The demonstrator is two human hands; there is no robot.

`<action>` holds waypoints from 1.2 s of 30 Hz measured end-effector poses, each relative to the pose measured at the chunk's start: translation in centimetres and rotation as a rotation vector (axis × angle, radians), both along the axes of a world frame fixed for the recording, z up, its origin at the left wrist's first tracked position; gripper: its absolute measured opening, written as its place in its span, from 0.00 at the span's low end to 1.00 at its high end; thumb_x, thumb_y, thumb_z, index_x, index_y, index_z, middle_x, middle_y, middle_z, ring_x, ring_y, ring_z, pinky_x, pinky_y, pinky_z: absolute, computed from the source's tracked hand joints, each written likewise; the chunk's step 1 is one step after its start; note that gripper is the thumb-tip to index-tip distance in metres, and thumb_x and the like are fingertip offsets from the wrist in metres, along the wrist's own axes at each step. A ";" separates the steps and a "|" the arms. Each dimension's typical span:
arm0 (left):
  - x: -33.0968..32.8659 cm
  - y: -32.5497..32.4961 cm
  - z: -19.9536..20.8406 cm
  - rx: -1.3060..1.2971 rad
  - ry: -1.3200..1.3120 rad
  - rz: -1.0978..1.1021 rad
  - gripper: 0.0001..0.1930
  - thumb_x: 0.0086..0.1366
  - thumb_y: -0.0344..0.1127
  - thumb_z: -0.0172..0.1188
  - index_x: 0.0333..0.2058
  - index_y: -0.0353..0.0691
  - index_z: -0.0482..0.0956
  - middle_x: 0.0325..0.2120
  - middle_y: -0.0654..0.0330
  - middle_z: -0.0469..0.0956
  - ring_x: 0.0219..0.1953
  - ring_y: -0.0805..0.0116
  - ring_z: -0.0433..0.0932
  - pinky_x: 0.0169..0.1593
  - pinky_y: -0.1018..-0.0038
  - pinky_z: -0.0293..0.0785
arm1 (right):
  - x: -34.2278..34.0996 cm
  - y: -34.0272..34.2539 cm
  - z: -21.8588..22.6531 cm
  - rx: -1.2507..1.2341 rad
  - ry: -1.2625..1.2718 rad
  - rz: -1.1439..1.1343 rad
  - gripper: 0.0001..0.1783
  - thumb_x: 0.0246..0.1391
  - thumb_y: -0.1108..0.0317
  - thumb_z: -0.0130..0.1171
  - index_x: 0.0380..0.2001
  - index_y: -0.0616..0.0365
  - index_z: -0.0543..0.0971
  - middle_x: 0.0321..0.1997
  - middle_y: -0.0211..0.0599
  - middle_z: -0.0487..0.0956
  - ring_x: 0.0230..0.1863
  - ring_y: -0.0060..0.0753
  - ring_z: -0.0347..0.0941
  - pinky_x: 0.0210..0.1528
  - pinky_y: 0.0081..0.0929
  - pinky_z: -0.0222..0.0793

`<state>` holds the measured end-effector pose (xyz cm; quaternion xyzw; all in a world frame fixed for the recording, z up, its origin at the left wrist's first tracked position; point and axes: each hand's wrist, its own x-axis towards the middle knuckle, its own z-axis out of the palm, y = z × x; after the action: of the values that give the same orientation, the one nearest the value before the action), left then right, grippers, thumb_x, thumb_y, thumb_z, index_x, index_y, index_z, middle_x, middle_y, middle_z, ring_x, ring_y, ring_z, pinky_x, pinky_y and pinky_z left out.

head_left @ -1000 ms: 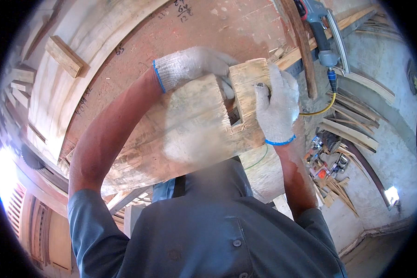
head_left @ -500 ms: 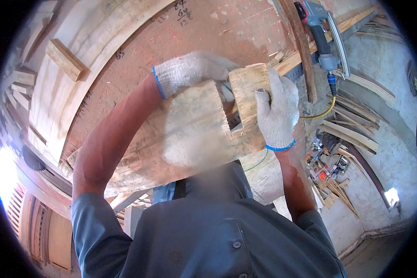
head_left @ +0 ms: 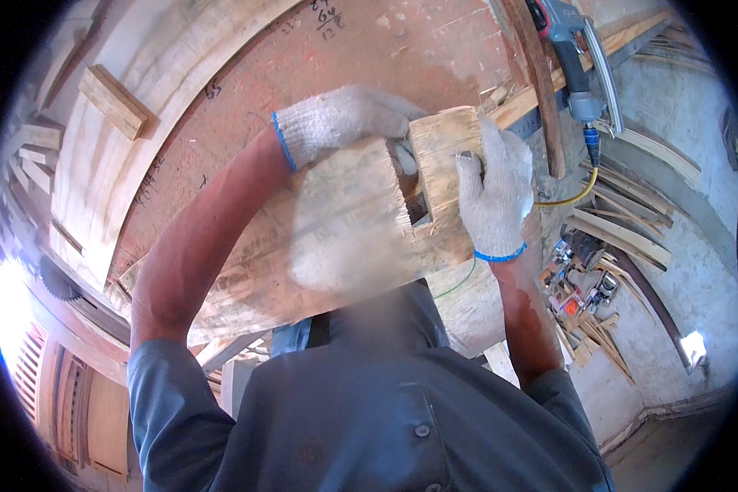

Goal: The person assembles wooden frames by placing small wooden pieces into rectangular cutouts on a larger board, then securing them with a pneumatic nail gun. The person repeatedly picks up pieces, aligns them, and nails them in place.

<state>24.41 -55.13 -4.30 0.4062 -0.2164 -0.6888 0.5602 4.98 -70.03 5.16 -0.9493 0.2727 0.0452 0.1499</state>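
Observation:
A broad, pale wooden board (head_left: pixel 344 205) is held up in front of my chest. Its far edge has a rough-sawn notch, with a narrow wooden tongue to the right of it. My left hand (head_left: pixel 344 123), in a white knit glove with a blue cuff, wraps over the far edge beside the notch. Part of its glove shows through the gap; the other fingertips are hidden behind the wood. The matching glove covers my right hand (head_left: pixel 496 193), closed round the board's right edge, thumb on the near face. A hazy smear blurs the board's lower middle.
Beyond the board lies a reddish-brown work surface (head_left: pixel 246 98) with pencilled marks. A wood block (head_left: pixel 115 102) rests on a pale curved sheet at left. At upper right hang a nail gun (head_left: pixel 578 74) and its yellow hose (head_left: pixel 574 197). Wood strips (head_left: pixel 619 234) lie farther right.
The board and both gloved hands have shifted slightly right in the picture. The grip on the wood looks much the same.

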 end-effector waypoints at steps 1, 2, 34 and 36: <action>0.1 0.0 0.3 0.006 0.008 -0.003 0.24 0.69 0.33 0.55 0.60 0.24 0.77 0.49 0.50 0.85 0.47 0.65 0.84 0.55 0.71 0.79 | 0.1 0.0 0.2 -0.009 -0.001 0.016 0.29 0.61 0.64 0.63 0.65 0.57 0.74 0.57 0.56 0.76 0.59 0.61 0.69 0.62 0.53 0.67; 0.2 0.0 0.5 0.012 0.017 -0.006 0.24 0.69 0.32 0.55 0.60 0.23 0.77 0.49 0.50 0.85 0.47 0.65 0.84 0.55 0.71 0.79 | 0.2 0.0 0.2 -0.018 -0.002 0.032 0.29 0.62 0.67 0.63 0.65 0.59 0.73 0.57 0.58 0.76 0.58 0.63 0.71 0.60 0.53 0.69; -0.5 0.0 -0.6 -0.024 -0.197 0.063 0.20 0.72 0.45 0.62 0.50 0.33 0.85 0.40 0.55 0.88 0.44 0.66 0.84 0.53 0.69 0.78 | -0.6 -0.2 -1.4 -0.175 0.002 0.115 0.33 0.60 0.58 0.62 0.65 0.61 0.72 0.53 0.50 0.79 0.60 0.56 0.70 0.62 0.53 0.65; -0.5 0.0 -0.9 -0.052 -0.211 0.072 0.20 0.72 0.45 0.62 0.50 0.33 0.85 0.41 0.55 0.88 0.43 0.66 0.84 0.53 0.70 0.78 | -0.4 0.0 -1.3 -0.174 0.009 0.112 0.32 0.60 0.61 0.62 0.66 0.61 0.71 0.54 0.53 0.78 0.59 0.58 0.70 0.61 0.54 0.66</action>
<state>23.91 -55.17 -5.24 0.4693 -0.2774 -0.6156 0.5691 4.57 -69.98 3.87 -0.9722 0.2228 0.0341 0.0629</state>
